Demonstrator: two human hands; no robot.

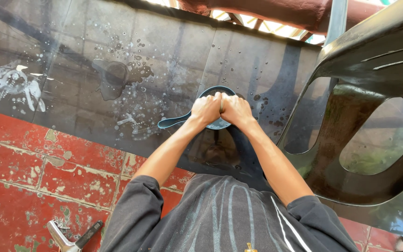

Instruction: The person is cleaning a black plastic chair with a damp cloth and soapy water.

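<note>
My left hand and my right hand are clenched into fists and pressed side by side, knuckles touching. They hover right over a small round blue pan with a long handle pointing left. The pan sits on a dark, wet glass tabletop and seems to hold some water. A thin dark line shows between the two fists. Whether anything is squeezed inside them is hidden.
A black plastic chair stands close on the right. Water drops and a puddle spread over the tabletop, with a white smear at far left. Below is a red flaking tiled floor, where a metal tool with a black handle lies.
</note>
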